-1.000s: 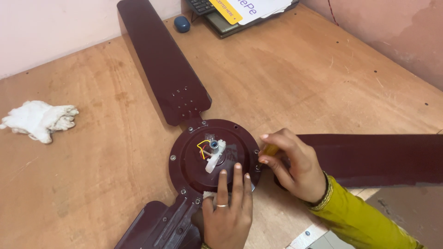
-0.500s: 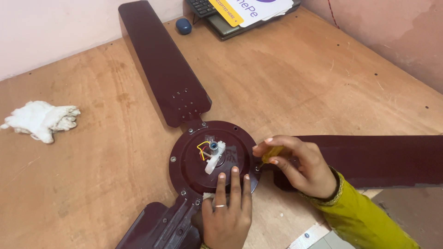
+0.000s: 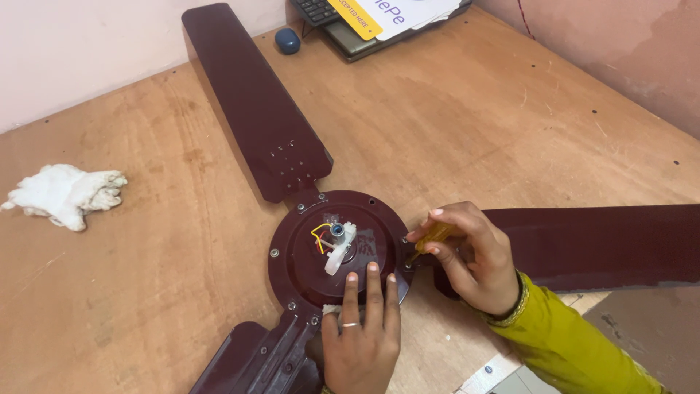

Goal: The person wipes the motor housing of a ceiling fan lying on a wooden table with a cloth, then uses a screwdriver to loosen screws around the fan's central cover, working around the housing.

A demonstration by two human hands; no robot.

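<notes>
A dark maroon ceiling fan lies flat on the wooden table, its round motor housing (image 3: 306,263) in the middle with a white connector and yellow wires (image 3: 337,244) at the hub. My left hand (image 3: 362,332) presses flat on the near edge of the housing, a ring on one finger. My right hand (image 3: 467,255), in a yellow-green sleeve, grips a small yellow-handled screwdriver (image 3: 430,239) whose tip meets the housing's right rim, beside the right blade (image 3: 598,244).
One blade (image 3: 251,102) reaches to the far left, another (image 3: 255,361) towards me. A crumpled white cloth (image 3: 65,193) lies at left. At the back sit a small blue object (image 3: 287,41) and a laptop with papers (image 3: 364,18). A wall runs behind.
My right hand has shifted slightly right along the housing rim and turned the yellow screwdriver. My left hand stays pressed on the housing.
</notes>
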